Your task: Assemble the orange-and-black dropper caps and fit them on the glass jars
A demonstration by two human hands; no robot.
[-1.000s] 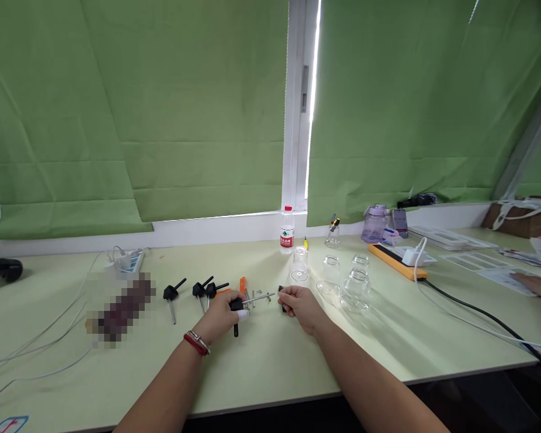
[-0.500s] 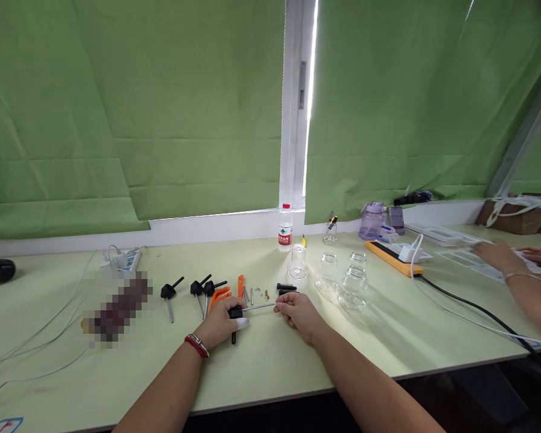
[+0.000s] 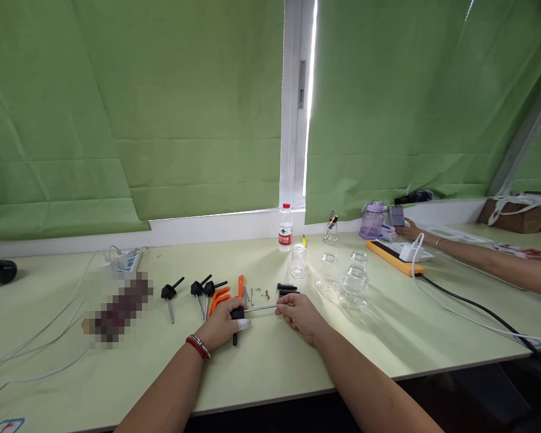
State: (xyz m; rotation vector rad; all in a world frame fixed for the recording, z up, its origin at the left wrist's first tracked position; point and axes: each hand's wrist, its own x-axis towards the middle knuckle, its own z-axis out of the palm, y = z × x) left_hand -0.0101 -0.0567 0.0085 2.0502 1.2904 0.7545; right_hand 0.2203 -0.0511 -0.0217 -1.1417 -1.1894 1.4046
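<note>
My left hand (image 3: 220,325), a white wrap on its thumb, is closed around the black head of a black-headed metal rod (image 3: 260,308). The rod lies level and points right, and my right hand (image 3: 303,317) pinches its far end; anything else between those fingertips is too small to make out. Left of my hands lie similar black-headed rods (image 3: 168,293). Orange plastic pieces (image 3: 219,297) rest just beyond my left hand. Small metal pins (image 3: 252,295) and brass-coloured bits (image 3: 267,294) are scattered behind the rod. Black ribbed pieces (image 3: 287,287) sit beyond my right hand.
Several clear glass jars (image 3: 355,285) stand right of my hands. Behind are a water bottle (image 3: 285,228) and a purple jug (image 3: 372,221). An orange-edged power strip (image 3: 390,257) trails cables. A co-worker's arm (image 3: 491,255) reaches in from the right. A blurred-out object (image 3: 121,310) lies left.
The co-worker's hand has moved left and back, from the white sheets to the phone beside the purple jug. My hands and the rod have hardly moved.
</note>
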